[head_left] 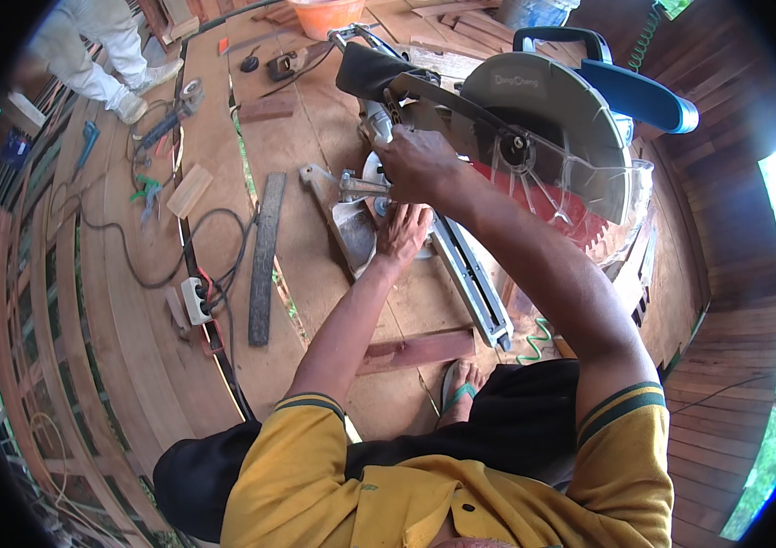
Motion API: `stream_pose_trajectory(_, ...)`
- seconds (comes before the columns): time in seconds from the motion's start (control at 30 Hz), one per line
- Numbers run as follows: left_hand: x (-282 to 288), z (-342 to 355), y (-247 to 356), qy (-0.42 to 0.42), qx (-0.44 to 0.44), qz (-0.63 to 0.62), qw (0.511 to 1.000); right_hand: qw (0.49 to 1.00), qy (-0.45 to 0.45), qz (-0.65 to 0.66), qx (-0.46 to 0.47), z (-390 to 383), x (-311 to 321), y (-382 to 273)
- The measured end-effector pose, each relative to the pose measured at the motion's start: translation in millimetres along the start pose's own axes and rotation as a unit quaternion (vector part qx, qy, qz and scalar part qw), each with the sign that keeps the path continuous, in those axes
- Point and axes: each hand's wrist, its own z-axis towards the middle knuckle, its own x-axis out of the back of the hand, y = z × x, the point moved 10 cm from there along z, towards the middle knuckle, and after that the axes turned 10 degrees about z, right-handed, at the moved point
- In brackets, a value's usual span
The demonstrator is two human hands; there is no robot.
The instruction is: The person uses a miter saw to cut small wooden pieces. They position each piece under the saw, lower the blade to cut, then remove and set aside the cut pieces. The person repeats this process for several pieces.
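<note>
A large mitre saw (548,100) stands on the boards in front of me, with a grey upper guard and a red toothed blade (580,215). My right hand (420,166) is closed over the middle of the saw, beside its turntable; what its fingers grip is hidden. Just above that hand, a dark narrow piece (391,105) shows, and I cannot tell whether it belongs to the saw. Lower down, my left hand (403,233) rests against the saw's metal base (351,224), fingers curled. Whatever those fingers hold is out of sight. A slotted metal arm (472,283) runs from the base toward me.
A dark wood strip (266,260) and a reddish board (417,352) lie near the saw. Left are a power strip (195,301), looping cables and an angle grinder (164,123). Gaps run between floorboards. Another person's white-trousered legs (100,55) stand far left; an orange bucket (327,16) is behind.
</note>
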Motion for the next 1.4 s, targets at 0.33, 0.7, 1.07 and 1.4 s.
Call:
stream_pose_trajectory(0.33, -2.9, 0.2, 1.4, -0.004, 0.009, 0.001, 1.000, 1.000, 0.002, -0.006, 0.025, -3.4, -4.2, -1.9)
stream_pose_trajectory(0.7, -50.9, -7.9, -16.1, -0.079, 0.132, -0.302, 0.941, 0.997, 0.036, 0.051, 0.036, -2.5, -1.1, 5.2)
stream_pose_trajectory(1.07, -12.2, -11.7, 6.6, 0.034, 0.003, -0.011, 0.999, 0.997, 0.052, 0.022, 0.052, -11.5, -0.1, -6.1)
stream_pose_trajectory(1.4, -25.4, 5.0, 14.4, 0.028, 0.000, -0.003, 1.000, 1.000, 0.023, 0.018, -0.004, 0.8, 0.4, 25.2)
